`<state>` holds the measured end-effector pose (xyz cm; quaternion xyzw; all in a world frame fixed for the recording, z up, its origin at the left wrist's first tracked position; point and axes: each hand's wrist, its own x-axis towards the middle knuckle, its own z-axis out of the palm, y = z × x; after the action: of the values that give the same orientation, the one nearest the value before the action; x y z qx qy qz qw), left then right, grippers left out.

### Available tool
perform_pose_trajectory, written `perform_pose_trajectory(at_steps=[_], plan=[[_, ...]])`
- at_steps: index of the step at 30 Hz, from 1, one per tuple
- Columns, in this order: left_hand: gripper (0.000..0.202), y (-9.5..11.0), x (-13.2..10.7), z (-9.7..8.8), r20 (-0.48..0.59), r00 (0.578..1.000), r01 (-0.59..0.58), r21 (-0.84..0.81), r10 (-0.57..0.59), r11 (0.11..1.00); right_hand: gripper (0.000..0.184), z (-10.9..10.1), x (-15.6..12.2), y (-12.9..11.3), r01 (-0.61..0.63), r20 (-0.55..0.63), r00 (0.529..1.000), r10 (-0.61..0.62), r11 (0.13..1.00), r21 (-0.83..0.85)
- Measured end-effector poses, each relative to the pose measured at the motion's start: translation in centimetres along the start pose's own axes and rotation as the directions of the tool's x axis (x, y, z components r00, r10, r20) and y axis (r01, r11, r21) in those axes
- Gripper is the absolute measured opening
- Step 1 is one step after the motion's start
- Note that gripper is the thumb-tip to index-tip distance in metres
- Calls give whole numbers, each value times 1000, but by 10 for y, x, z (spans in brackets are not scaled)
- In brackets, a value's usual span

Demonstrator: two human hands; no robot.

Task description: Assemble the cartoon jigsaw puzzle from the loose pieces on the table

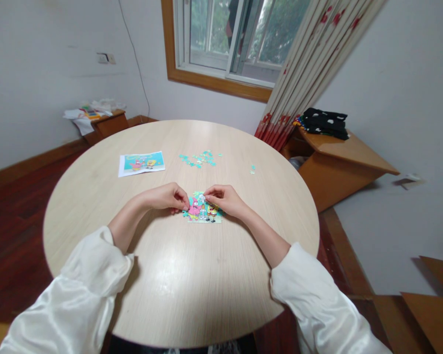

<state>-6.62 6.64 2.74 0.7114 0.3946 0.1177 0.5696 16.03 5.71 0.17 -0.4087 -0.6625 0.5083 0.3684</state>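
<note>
A small, partly joined cartoon jigsaw lies on the round light-wood table, right in front of me. My left hand rests at its left edge, fingers curled and pressed onto the pieces. My right hand sits at its upper right edge, fingertips pinched together over a piece too small to make out. Both sleeves are white and shiny.
A printed picture sheet lies to the far left on the table. Several loose teal pieces are scattered beyond the jigsaw, with a stray one to the right. A wooden side table with dark cloth stands right.
</note>
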Motion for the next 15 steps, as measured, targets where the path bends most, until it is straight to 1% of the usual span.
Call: perform_pose_trajectory(at_steps=[4,15], plan=[[14,1,1,-1,8,1000,-24,60,23,998,15,0,0,0,-1,0,1000,1,1000,5],[17,5,2,-1,-17,1000,-22,225,26,974,16,0,0,2,-2,10,1000,2,1000,-23]])
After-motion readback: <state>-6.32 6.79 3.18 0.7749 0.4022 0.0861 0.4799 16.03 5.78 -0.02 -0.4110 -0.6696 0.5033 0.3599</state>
